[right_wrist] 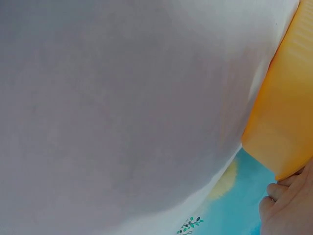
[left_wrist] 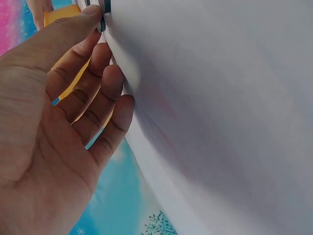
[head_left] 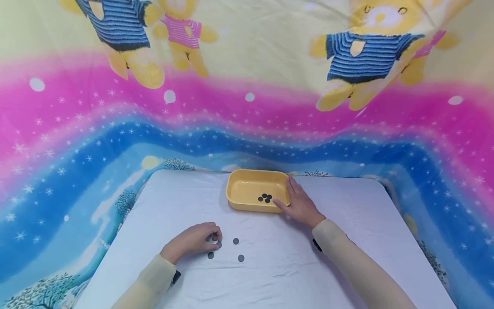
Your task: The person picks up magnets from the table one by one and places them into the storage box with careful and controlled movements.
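Note:
My left hand (head_left: 197, 239) is low over the white table, thumb and index finger pinching a small dark round disc (left_wrist: 101, 23). Another dark disc (left_wrist: 107, 6) shows just beyond the fingertips in the left wrist view. Around that hand lie loose discs: one below (head_left: 210, 255) and two to its right, an upper disc (head_left: 236, 241) and a lower disc (head_left: 241, 258). My right hand (head_left: 302, 207) holds the right front corner of a yellow plastic tub (head_left: 241, 205), its thumb over the rim. Several dark discs (head_left: 264, 196) sit inside the tub.
The table (head_left: 308, 270) is covered in white cloth with slight wrinkles. Behind the tub, a printed curtain (head_left: 270, 133) with bears and snowflakes rises at the table's back edge and wraps round both sides.

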`<move>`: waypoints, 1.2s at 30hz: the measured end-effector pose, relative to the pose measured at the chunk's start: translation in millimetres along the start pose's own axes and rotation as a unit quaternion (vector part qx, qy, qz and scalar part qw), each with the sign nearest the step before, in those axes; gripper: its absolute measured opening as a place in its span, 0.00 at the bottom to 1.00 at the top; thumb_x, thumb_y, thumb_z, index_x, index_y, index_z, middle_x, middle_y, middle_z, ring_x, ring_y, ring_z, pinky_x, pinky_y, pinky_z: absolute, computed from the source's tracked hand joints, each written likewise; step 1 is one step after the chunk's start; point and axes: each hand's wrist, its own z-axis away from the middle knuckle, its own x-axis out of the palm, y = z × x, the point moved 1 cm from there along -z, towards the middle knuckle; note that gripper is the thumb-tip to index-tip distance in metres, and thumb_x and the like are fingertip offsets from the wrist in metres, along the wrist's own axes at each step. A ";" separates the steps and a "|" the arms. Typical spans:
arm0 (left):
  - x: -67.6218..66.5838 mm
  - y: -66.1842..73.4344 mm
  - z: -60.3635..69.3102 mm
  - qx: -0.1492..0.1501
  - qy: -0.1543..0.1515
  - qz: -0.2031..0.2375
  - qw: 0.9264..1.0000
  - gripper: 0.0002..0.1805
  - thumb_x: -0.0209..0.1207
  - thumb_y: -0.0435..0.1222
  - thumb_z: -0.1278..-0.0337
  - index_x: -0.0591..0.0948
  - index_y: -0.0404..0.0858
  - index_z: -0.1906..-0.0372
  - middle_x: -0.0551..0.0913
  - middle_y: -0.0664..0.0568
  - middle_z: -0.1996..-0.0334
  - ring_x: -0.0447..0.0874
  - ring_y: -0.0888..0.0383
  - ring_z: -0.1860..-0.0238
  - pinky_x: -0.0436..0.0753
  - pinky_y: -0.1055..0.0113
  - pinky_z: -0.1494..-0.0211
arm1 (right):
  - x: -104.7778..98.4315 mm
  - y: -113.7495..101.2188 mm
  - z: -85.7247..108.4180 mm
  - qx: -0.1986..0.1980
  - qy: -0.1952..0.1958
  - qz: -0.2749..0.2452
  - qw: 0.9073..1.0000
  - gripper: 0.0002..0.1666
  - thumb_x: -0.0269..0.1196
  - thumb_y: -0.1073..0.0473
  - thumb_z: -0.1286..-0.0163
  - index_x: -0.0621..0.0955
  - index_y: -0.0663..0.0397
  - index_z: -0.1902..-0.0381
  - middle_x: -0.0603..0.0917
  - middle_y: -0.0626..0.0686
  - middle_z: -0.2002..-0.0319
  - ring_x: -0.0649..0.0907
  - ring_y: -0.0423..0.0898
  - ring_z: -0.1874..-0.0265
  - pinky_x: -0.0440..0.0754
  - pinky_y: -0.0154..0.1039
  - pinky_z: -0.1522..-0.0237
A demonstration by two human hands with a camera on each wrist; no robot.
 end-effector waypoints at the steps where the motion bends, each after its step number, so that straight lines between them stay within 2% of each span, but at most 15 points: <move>1: -0.3 -0.1 -0.1 0.001 0.001 0.001 1.000 0.07 0.73 0.42 0.34 0.85 0.54 0.58 0.80 0.63 0.63 0.80 0.60 0.61 0.80 0.64 0.53 | 0.1 0.0 -0.2 0.000 0.001 0.000 1.000 0.65 0.51 0.22 0.22 0.42 0.62 0.13 0.39 0.60 0.12 0.47 0.60 0.13 0.48 0.57 0.14; 8: -0.8 -2.9 -1.7 0.005 -0.003 0.005 1.000 0.09 0.74 0.40 0.35 0.82 0.53 0.60 0.80 0.62 0.64 0.79 0.60 0.61 0.79 0.65 0.56 | 0.2 -1.2 -1.3 0.003 -0.001 -0.004 1.000 0.64 0.52 0.23 0.21 0.41 0.62 0.13 0.38 0.60 0.12 0.46 0.59 0.13 0.47 0.56 0.14; 16: -3.2 -3.9 -5.6 0.009 -0.013 0.013 1.000 0.11 0.74 0.38 0.35 0.81 0.56 0.63 0.78 0.68 0.69 0.79 0.62 0.64 0.78 0.66 0.57 | 0.1 -2.7 -3.5 0.007 -0.002 -0.010 1.000 0.64 0.52 0.23 0.21 0.41 0.61 0.13 0.35 0.57 0.12 0.43 0.56 0.13 0.47 0.56 0.14; 26: -7.8 -8.1 -8.6 0.013 -0.019 0.018 1.000 0.09 0.72 0.40 0.33 0.82 0.55 0.62 0.78 0.68 0.71 0.80 0.62 0.66 0.79 0.67 0.58 | 0.8 -2.9 -5.7 0.008 0.000 -0.007 1.000 0.64 0.53 0.24 0.21 0.41 0.61 0.13 0.35 0.57 0.12 0.45 0.58 0.13 0.48 0.57 0.14; 30: -8.2 -8.4 -11.6 0.008 -0.006 0.014 1.000 0.08 0.71 0.40 0.30 0.82 0.56 0.61 0.79 0.69 0.69 0.78 0.66 0.65 0.80 0.66 0.56 | 0.7 -2.4 -5.9 0.004 0.004 -0.005 1.000 0.64 0.52 0.23 0.21 0.42 0.62 0.13 0.36 0.57 0.12 0.46 0.59 0.13 0.48 0.57 0.14; 36: -12.4 -5.0 -16.8 0.028 0.042 -0.002 0.999 0.07 0.70 0.39 0.30 0.83 0.55 0.59 0.80 0.71 0.66 0.77 0.68 0.65 0.81 0.66 0.57 | 1.6 -0.1 -5.7 0.003 0.005 -0.001 1.000 0.66 0.50 0.21 0.22 0.42 0.62 0.13 0.36 0.58 0.12 0.45 0.58 0.13 0.48 0.57 0.14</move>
